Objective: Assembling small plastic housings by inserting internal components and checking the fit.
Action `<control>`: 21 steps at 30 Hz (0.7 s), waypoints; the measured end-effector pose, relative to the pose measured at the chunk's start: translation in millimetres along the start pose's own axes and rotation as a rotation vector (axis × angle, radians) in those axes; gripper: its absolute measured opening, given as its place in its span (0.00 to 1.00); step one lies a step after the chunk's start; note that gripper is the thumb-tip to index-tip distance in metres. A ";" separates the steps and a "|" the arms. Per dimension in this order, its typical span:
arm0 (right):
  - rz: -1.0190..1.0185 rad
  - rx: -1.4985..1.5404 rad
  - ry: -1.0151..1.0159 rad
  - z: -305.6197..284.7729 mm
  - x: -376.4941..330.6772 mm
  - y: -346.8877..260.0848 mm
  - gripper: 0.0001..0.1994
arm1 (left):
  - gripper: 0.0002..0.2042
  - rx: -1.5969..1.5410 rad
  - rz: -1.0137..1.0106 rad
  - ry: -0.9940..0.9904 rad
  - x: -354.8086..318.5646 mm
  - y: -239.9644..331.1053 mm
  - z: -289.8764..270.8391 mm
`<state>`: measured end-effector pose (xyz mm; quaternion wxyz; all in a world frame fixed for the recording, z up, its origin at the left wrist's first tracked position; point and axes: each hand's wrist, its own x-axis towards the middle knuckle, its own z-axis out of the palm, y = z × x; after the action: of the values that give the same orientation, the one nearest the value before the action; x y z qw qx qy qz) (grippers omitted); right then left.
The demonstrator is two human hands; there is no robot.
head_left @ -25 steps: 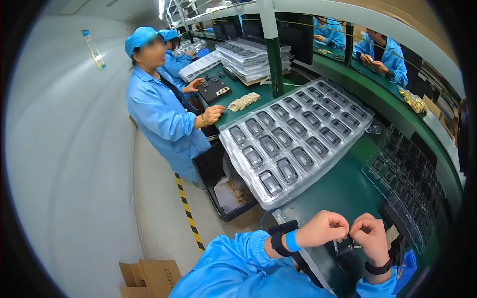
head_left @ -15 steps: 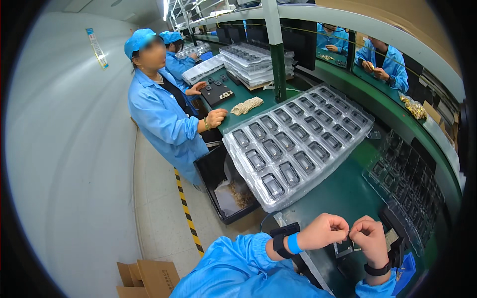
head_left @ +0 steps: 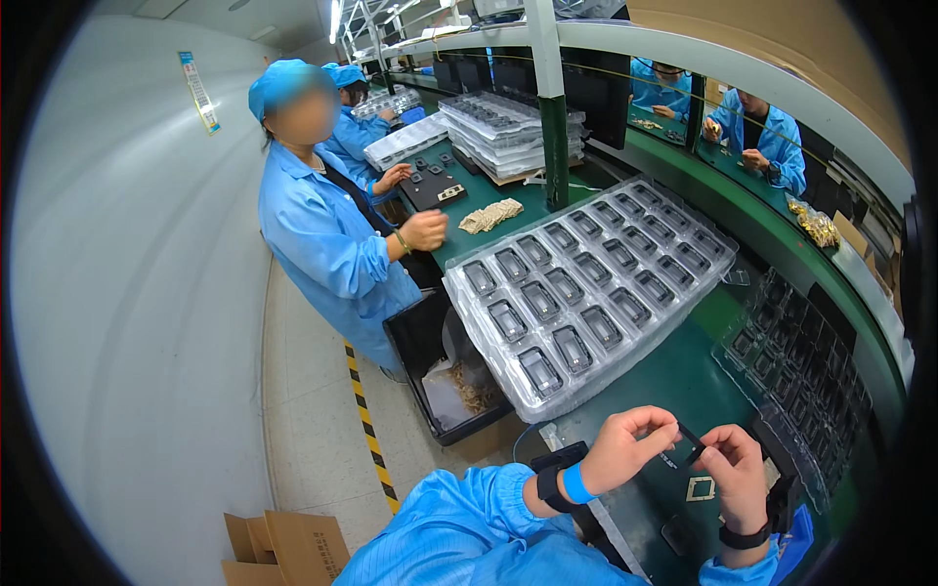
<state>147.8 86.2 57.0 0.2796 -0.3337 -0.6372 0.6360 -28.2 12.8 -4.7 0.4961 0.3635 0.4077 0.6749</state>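
Between my two hands, above the green bench, a thin dark part is held on edge, with its lower end near my right fingertips. My left hand pinches its far end between thumb and fingers. My right hand grips the other end, its fingers curled. Just beneath my hands lies a pale rectangular frame on the bench. Closer to me, a black rounded-corner part rests on the surface, next to my right wrist.
A stack of clear trays with black frames fills the bench ahead. Another clear tray leans at the right. A black bin stands at the left, near a co-worker in blue. Pale pieces lie in a pile beyond.
My hands have drawn slightly apart, and the dark part now shows between them. The pale frame on the bench has come into plain view. The co-worker's nearer hand has shifted slightly.
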 end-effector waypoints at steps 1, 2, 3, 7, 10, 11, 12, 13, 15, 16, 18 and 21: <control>-0.006 -0.015 -0.008 -0.2 -0.9 0.5 0.05 | 0.10 0.000 0.015 0.024 -0.4 -0.8 0.8; -0.005 -0.014 -0.010 -0.7 -1.0 0.9 0.05 | 0.10 0.001 0.015 0.026 -1.6 0.5 1.8; -0.007 -0.025 0.002 -1.2 0.0 1.7 0.04 | 0.09 0.010 -0.001 0.028 -1.9 2.7 2.8; -0.017 -0.040 0.053 -5.3 -2.5 3.2 0.03 | 0.09 -0.048 -0.012 0.024 -0.4 -4.0 8.9; 0.017 -0.008 0.024 -1.6 1.4 0.4 0.05 | 0.09 -0.008 -0.051 0.048 -1.3 2.4 5.2; -0.003 -0.033 0.008 2.5 4.8 -2.1 0.05 | 0.10 -0.022 -0.020 0.078 -2.6 4.7 2.7; -0.018 -0.062 -0.022 7.1 9.9 -1.5 0.04 | 0.10 -0.040 0.012 0.122 -6.0 4.9 -0.3; -0.034 -0.077 -0.002 8.4 11.9 1.4 0.04 | 0.11 -0.035 0.017 0.142 -6.5 8.8 1.2; -0.047 -0.083 0.016 6.7 14.7 2.5 0.04 | 0.12 -0.066 0.035 0.145 -5.8 9.3 2.2; -0.047 -0.072 0.011 8.8 16.8 0.7 0.04 | 0.12 -0.102 0.050 0.133 -4.0 9.2 -1.9; -0.029 -0.128 0.042 7.2 14.4 -4.9 0.05 | 0.13 -0.115 0.043 0.103 -2.8 7.5 -1.3; -0.054 -0.224 0.047 5.6 11.5 -8.8 0.04 | 0.14 -0.089 0.065 0.063 -3.8 10.6 1.2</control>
<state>135.7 92.0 64.9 0.2724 -0.3604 -0.7064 0.5449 -30.2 7.5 5.1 0.4766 0.3324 0.3808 0.7193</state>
